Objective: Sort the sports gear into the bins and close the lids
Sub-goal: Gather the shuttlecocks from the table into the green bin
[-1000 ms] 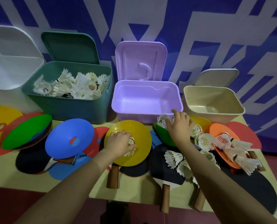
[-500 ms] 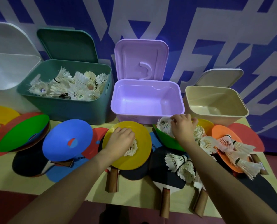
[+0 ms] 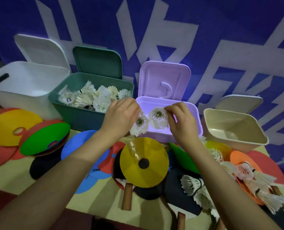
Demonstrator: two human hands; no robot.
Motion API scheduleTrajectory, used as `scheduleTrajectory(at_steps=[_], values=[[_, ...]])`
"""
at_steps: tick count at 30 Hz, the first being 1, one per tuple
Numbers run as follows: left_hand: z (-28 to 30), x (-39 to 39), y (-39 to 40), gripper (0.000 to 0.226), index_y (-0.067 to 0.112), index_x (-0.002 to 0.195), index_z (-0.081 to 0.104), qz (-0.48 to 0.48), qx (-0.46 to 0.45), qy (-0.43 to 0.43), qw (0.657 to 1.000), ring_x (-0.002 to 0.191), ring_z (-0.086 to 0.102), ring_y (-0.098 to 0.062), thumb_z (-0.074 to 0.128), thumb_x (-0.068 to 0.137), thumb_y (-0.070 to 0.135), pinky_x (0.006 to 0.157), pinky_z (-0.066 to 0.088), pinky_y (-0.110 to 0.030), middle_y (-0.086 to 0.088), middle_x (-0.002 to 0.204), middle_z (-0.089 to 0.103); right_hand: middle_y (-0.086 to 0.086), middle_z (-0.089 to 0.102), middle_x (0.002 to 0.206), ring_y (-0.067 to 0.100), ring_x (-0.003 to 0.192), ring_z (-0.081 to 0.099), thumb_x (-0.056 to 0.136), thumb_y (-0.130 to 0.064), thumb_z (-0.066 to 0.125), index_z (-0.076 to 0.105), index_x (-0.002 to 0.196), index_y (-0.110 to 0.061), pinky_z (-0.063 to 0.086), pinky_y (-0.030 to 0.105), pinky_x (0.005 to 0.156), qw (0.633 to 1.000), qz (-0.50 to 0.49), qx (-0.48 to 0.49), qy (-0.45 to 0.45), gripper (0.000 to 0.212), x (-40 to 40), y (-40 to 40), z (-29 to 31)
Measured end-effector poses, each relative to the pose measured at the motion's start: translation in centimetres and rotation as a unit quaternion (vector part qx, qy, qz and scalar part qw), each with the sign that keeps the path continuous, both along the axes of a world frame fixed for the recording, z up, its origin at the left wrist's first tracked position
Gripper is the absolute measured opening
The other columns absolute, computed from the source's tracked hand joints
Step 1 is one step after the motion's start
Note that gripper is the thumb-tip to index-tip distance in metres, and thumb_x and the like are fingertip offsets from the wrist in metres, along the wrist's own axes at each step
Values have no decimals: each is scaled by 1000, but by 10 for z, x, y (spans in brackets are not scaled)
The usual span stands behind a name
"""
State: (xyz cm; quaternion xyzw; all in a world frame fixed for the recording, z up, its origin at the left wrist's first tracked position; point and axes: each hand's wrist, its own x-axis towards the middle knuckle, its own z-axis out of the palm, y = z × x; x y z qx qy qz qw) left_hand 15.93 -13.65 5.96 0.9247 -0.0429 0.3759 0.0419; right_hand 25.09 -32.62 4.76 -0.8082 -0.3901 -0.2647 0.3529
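Note:
My left hand holds a white shuttlecock raised in front of the purple bin. Beside it, my right hand pinches a second white shuttlecock over that bin's front. To the left, the green bin holds several shuttlecocks. The white bin and beige bin stand with lids up, as do the other two. More shuttlecocks lie on the table at the right.
Flat coloured discs cover the table: a yellow disc in the middle, a blue disc, a green disc and an orange disc. Paddles with wooden handles lie near the front edge. A blue banner hangs behind.
Both hands have risen from the discs on the table, each carrying a shuttlecock, and now hover in front of the purple bin. The camera has tilted up.

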Motion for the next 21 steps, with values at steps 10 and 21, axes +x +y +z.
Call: scheduleTrajectory(at_steps=[10,21], values=[[14,14,170,25,6,76,65,48,0,0,999,65,60,-29,48,88,20,62,31,-32,-9,77,63,12,53,90,13,80,49,89,-4,51,64,105,1,40,21,73,997,51,17,56,21,15,154,23],[-61,17,288,30,10,85,69,-33,-58,223,973,79,66,-23,45,89,28,70,56,-41,-3,89,70,15,52,94,32,81,57,82,4,47,65,109,0,52,42,66,974,60,-181,122,33,21,247,-32]])
